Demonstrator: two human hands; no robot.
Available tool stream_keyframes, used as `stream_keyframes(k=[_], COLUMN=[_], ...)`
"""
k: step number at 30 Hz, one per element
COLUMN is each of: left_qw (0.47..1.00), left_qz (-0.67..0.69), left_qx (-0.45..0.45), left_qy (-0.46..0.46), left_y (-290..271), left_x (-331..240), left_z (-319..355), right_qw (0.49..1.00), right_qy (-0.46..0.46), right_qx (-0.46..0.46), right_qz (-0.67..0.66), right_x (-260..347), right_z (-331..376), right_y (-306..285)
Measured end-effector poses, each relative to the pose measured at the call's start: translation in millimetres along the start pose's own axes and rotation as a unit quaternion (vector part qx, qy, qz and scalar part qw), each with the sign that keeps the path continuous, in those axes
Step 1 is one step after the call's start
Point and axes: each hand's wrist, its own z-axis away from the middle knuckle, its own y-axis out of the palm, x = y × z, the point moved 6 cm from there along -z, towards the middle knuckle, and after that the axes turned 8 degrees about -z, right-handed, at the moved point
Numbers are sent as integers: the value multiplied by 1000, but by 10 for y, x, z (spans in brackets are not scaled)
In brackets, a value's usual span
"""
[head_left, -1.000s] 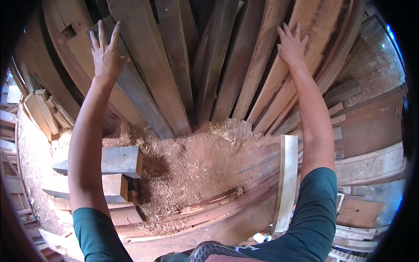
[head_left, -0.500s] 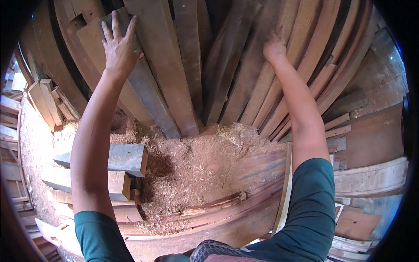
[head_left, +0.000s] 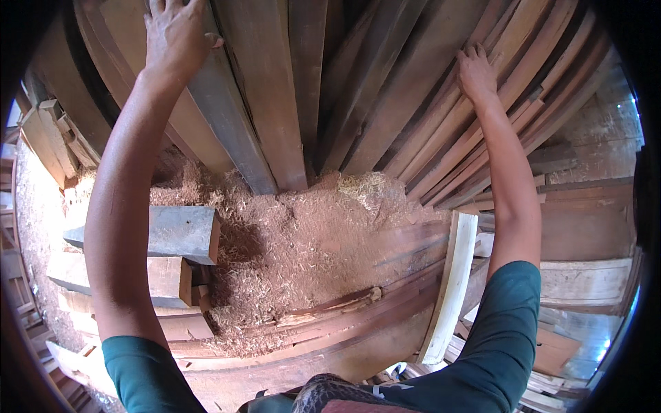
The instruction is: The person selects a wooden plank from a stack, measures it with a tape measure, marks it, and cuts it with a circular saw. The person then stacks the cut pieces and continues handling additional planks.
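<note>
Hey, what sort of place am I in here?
Probably a woodworking shop or timber store: long planks stand side by side, squared beams lie at the left, and wood shavings are strewn nearby.

You held your left hand (head_left: 174, 44) and right hand (head_left: 477, 76) well apart, backs showing. Your left thumb (head_left: 215, 40) stood out toward the right hand; the left fingers (head_left: 195, 9) ran ahead past the view's edge, tips cut off. Your right fingers (head_left: 474, 54) bent down, palm hidden. Behind the hands, your left forearm (head_left: 125, 193) and right forearm (head_left: 506, 158) reached back, spreading wider than the hands themselves.
</note>
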Motion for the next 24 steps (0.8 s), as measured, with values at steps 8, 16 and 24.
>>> stream_keyframes(k=[8, 16, 24], left_qw=[1000, 999, 998], left_qz=[-29, -47, -58], left_qx=[-1, -25, 7], left_qy=[-1, 9, 9], left_y=[4, 18, 39], left_x=[-42, -75, -21], left_z=[24, 70, 39], right_qw=[982, 989, 974], right_qy=[-174, -80, -121], right_qx=[-46, 124, 182], right_qz=[-52, -4, 56], right_x=[1300, 1487, 1509], right_z=[-445, -567, -393], right_y=[-164, 345, 541])
